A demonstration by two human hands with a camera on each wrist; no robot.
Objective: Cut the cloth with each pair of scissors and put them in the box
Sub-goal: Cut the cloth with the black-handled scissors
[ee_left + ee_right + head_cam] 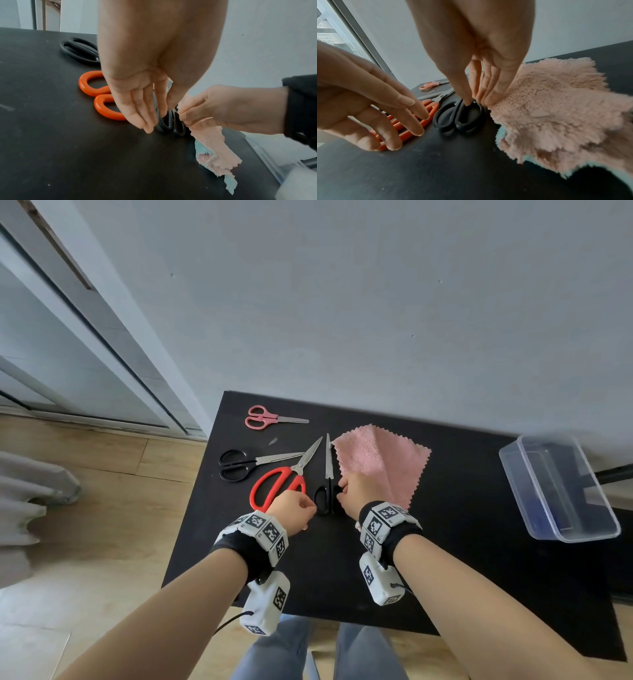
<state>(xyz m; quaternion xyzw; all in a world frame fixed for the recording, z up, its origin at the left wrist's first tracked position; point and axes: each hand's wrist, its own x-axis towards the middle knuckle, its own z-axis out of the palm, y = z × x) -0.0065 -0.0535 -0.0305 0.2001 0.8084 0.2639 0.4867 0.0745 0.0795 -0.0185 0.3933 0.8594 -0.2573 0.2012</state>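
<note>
Our right hand [356, 494] reaches down to the black-handled steel scissors [327, 484] lying on the matte black tabletop [462, 559], blades pointing away from us toward the grey wall [376, 302]. In the right wrist view the thumb tip dips into one black loop [469, 115] while the other fingertips [491, 98] press at the loop's outer edge, against the border of the fluffy pink cloth with pinked edges [383, 460]. The left wrist view shows those fingers curled with a fold of the cloth [211, 142] bunched under them; whether they truly pinch the cloth or the handle we cannot tell. A pale blue underside shows where the cloth's corner turns up.

Our left hand [294, 510] hovers just beside the same handles, fingers straight and relaxed, gripping nothing; in the left wrist view its fingertips [147, 128] hang at the black loops, and contact is hard to judge. It covers part of the large red-handled scissors [277, 484], whose blades lie slightly parted.

Further left lie a second pair of black-handled scissors [239, 464] and, toward the far corner, small pink-handled scissors [262, 417], both closed. A tiny pale scrap [273, 441] sits between them, too small to identify.

The clear plastic rectangular box [561, 491] stands well apart at the table's right edge; its contents are blurred. Tagged white wrist trackers [260, 529] hide both wrists, and the table's near right corner is cut off.
</note>
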